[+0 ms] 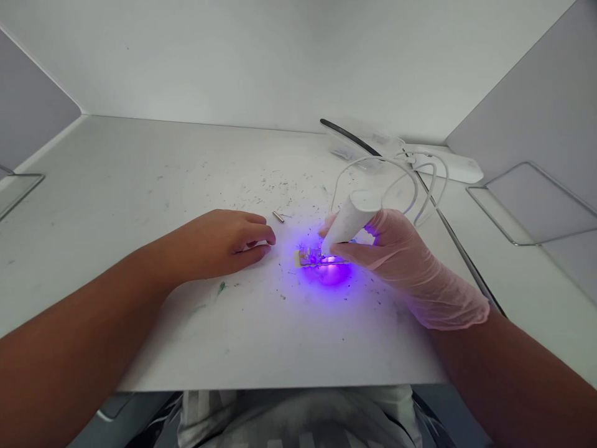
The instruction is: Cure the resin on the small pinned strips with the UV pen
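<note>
My right hand (pixel 389 246), in a thin translucent glove, is closed around a white handheld lamp (pixel 351 218) with a cord. Violet light from its lower end falls on a small component assembly (pixel 310 256) with a pale block at its left end, lying on the white table (pixel 252 348). The lamp's tip and my fingers hide part of the assembly. My bare left hand (pixel 233 241) rests on the table to the left, fingers loosely bent and apart, holding nothing. Just beyond its fingertips lies a small metal cylinder (pixel 278 216).
Dark specks are scattered on the table. At the back right are a dark-edged strip (pixel 349 135), clear plastic bags (pixel 357 158), a white power strip (pixel 450 167) and looped white cable (pixel 433 186). Wire frames stand at the left (pixel 23 196) and right (pixel 515 242) walls.
</note>
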Action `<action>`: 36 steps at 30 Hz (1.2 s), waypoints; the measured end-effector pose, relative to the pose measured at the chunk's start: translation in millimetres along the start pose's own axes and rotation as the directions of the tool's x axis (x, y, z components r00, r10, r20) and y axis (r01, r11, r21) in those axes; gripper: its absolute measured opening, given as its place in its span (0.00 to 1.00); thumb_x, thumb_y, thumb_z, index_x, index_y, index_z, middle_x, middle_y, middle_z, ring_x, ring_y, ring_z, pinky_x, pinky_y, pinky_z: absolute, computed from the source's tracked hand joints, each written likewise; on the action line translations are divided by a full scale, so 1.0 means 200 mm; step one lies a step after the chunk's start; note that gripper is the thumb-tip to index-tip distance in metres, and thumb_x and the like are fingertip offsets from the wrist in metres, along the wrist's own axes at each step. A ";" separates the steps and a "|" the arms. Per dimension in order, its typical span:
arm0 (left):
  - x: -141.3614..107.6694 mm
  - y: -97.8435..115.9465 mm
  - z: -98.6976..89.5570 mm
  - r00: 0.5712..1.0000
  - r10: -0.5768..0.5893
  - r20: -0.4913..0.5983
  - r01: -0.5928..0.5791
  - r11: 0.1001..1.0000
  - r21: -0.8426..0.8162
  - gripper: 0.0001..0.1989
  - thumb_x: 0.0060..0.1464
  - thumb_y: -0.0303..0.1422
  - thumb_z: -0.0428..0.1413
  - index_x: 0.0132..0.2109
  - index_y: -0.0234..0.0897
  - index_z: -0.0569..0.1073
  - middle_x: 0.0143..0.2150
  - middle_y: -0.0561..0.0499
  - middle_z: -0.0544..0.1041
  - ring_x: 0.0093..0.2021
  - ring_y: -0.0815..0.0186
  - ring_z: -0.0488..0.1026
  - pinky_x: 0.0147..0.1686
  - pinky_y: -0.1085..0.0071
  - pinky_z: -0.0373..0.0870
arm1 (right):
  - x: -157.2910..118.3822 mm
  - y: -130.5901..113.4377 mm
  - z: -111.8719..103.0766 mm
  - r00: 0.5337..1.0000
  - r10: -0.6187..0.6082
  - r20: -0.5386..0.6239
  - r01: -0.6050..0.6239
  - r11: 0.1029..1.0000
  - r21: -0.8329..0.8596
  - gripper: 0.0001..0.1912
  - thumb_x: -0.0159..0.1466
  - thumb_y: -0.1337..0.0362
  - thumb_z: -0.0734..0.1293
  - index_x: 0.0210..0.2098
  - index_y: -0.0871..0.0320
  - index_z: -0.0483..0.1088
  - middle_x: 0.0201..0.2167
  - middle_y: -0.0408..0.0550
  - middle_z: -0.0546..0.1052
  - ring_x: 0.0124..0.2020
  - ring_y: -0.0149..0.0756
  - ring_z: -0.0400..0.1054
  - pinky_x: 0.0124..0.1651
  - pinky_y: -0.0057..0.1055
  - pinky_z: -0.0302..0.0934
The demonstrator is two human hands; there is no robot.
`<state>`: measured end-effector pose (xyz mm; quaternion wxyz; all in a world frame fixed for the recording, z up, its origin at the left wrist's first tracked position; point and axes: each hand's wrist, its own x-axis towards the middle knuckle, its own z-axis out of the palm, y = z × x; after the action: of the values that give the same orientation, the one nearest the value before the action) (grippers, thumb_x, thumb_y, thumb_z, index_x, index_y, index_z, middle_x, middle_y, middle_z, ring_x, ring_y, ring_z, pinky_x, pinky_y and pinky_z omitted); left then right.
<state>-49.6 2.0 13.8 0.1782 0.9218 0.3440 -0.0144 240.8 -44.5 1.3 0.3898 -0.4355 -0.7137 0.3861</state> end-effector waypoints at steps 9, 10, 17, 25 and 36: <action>0.00 0.01 -0.01 1.000 0.006 0.004 -0.006 1.000 0.015 0.19 0.67 0.38 0.46 0.44 0.41 0.82 0.38 0.49 0.81 0.33 0.66 0.75 0.33 0.67 0.65 | 0.01 -0.01 0.00 1.000 -0.002 0.010 0.002 1.000 0.004 0.06 0.59 0.64 0.75 0.37 0.53 0.78 0.34 0.42 0.82 0.34 0.36 0.76 0.37 0.36 0.71; 0.00 0.01 -0.01 1.000 0.007 0.004 -0.007 1.000 0.016 0.19 0.67 0.38 0.46 0.44 0.41 0.82 0.38 0.48 0.81 0.33 0.66 0.75 0.33 0.67 0.65 | 0.01 -0.01 0.00 1.000 0.000 0.011 0.000 1.000 0.003 0.06 0.59 0.64 0.75 0.37 0.53 0.78 0.33 0.42 0.82 0.34 0.36 0.76 0.37 0.36 0.70; 0.00 0.01 0.00 1.000 -0.002 0.002 0.002 1.000 0.014 0.19 0.67 0.38 0.46 0.44 0.41 0.82 0.38 0.49 0.81 0.33 0.66 0.76 0.33 0.67 0.65 | 0.00 -0.01 0.00 1.000 0.014 -0.008 -0.014 1.000 0.002 0.08 0.59 0.65 0.75 0.38 0.53 0.78 0.33 0.43 0.82 0.34 0.36 0.76 0.36 0.35 0.69; 0.00 0.00 0.00 1.000 0.001 0.001 -0.001 1.000 0.013 0.19 0.68 0.39 0.46 0.44 0.41 0.82 0.38 0.48 0.81 0.33 0.66 0.75 0.33 0.67 0.64 | 0.00 -0.01 0.00 1.000 0.001 0.002 -0.001 1.000 0.004 0.07 0.59 0.64 0.75 0.38 0.53 0.78 0.33 0.42 0.82 0.35 0.36 0.76 0.37 0.36 0.71; 0.00 0.01 -0.01 1.000 -0.005 -0.018 0.005 1.000 -0.019 0.16 0.66 0.37 0.49 0.43 0.42 0.82 0.37 0.49 0.81 0.32 0.66 0.75 0.33 0.67 0.64 | 0.00 -0.01 0.00 1.000 0.018 0.016 -0.018 1.000 0.003 0.07 0.59 0.63 0.75 0.38 0.53 0.78 0.34 0.43 0.83 0.36 0.37 0.76 0.38 0.37 0.71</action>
<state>-48.3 1.3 15.8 0.1840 0.9193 0.3480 -0.0034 240.8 -44.4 3.8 0.3812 -0.4382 -0.7124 0.3940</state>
